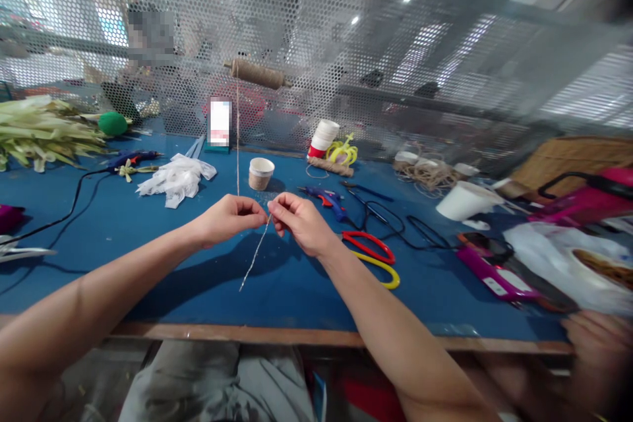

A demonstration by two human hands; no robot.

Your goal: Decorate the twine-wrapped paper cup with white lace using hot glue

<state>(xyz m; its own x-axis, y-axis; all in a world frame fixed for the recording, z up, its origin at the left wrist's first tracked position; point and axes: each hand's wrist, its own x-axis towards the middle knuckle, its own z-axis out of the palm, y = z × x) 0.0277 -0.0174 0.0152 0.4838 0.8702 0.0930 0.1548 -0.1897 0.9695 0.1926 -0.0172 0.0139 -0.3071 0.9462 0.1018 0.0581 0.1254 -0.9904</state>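
Observation:
A thin jute twine (237, 138) runs down from a spool (257, 73) mounted on the perforated metal screen. My left hand (230, 217) pinches the twine just above the blue table. My right hand (301, 221) pinches it close beside the left, fingertips nearly touching. A loose end of the twine (254, 257) hangs down below the two hands. A small twine-wrapped cup (260, 173) stands on the table just behind my hands.
Scissors with red and yellow handles (373, 254) lie right of my right hand, a blue glue gun (326, 198) with black cable behind them. White lace (175, 178), green leaves (39, 128) and a green ball (113, 123) lie at left. Paper cups, twine coils and pink tools crowd the right.

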